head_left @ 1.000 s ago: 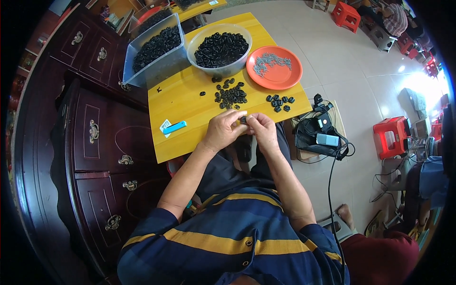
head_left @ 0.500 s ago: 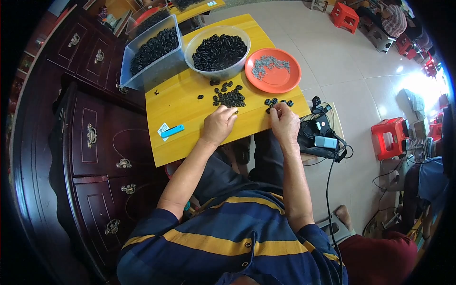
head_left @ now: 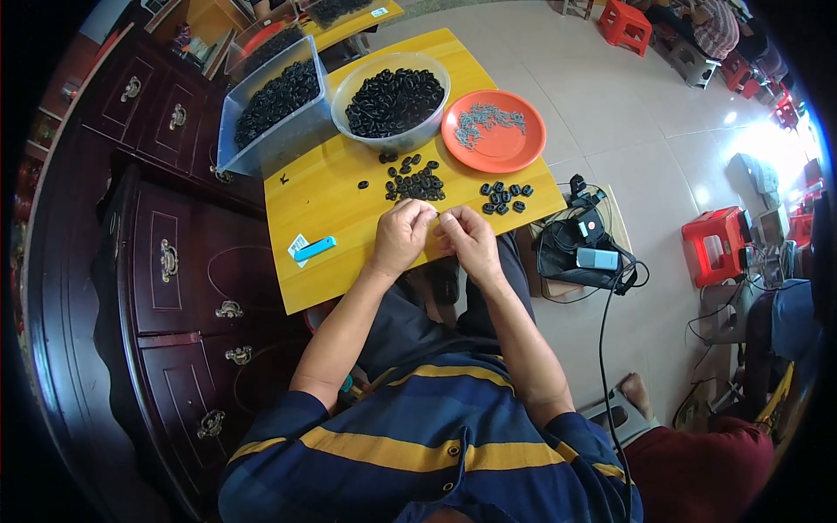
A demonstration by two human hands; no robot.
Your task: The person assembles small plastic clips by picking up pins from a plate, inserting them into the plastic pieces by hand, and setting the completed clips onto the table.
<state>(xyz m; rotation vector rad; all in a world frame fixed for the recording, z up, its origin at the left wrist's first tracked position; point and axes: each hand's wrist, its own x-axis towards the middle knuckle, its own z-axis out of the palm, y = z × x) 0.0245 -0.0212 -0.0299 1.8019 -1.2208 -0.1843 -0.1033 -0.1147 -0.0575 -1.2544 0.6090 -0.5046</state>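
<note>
My left hand and my right hand meet over the near edge of the yellow table, fingertips almost touching. The left hand pinches what looks like a small black oval piece, mostly hidden by the fingers. Thumb and fingers of the right hand are pressed together beside it; what they hold is too small to make out. Just beyond the left hand lies a loose pile of small black oval pieces. Right of the pile, several larger black pieces sit in a loose group.
A clear round tub of black pieces stands at the back, beside a blue-grey bin of more. An orange plate carries small grey parts. A blue-handled tool lies left. Dark drawers border the left; a cabled device sits right.
My right hand has left the group of larger black pieces and come left to meet my left hand. That group now shows uncovered. My left hand has stayed nearly in place.
</note>
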